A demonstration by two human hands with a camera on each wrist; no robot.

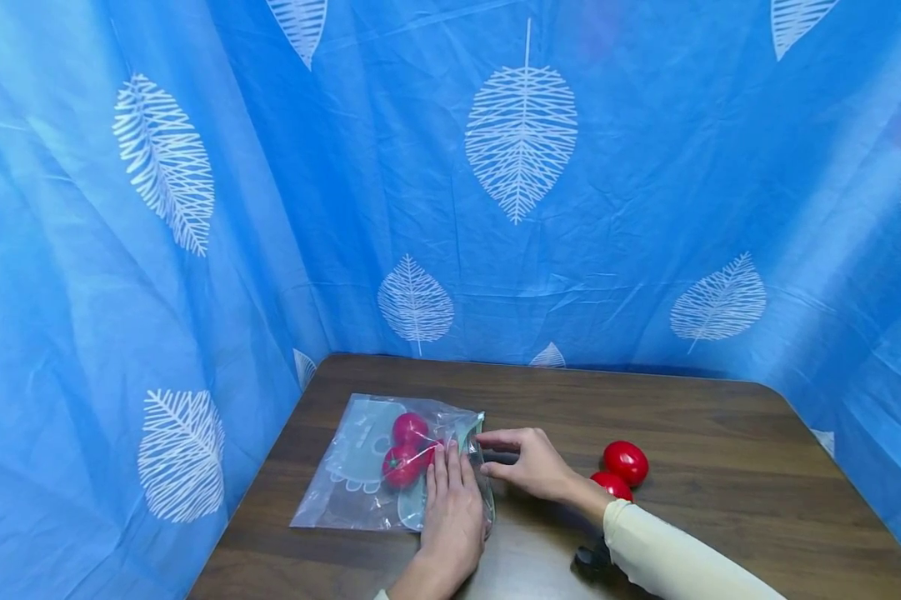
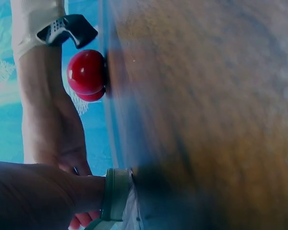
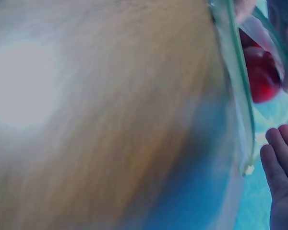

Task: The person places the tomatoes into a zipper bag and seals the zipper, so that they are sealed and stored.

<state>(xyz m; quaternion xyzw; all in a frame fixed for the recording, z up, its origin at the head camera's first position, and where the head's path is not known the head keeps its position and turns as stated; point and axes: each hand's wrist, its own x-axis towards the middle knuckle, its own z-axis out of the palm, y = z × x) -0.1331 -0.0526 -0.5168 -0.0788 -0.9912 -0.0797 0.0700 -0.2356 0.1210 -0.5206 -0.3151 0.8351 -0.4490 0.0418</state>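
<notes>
A clear zip bag [image 1: 318, 500] with a green-edged mouth lies on the table holding red tomatoes [image 1: 402, 467], one partly hidden by fingers. My left hand [image 1: 453, 508] grips the bag near its mouth, long fingers laid over the upper film, thumb at the green rim [image 2: 116, 194]. In the right wrist view the mouth stands parted, a red tomato [image 3: 261, 74] showing inside. My right hand [image 1: 533, 464] is at the mouth, thumb and fingers spread apart, holding nothing; its straight fingers [image 3: 281, 148] show beside the bag.
Two red tomatoes [image 1: 625, 463] rest on the wooden table [image 1: 720, 467] to the right of the bag, one partly behind the right forearm. A black wrist device [image 1: 591, 560] sits by the right sleeve. Blue leaf-patterned curtains [image 1: 615, 208] surround the table.
</notes>
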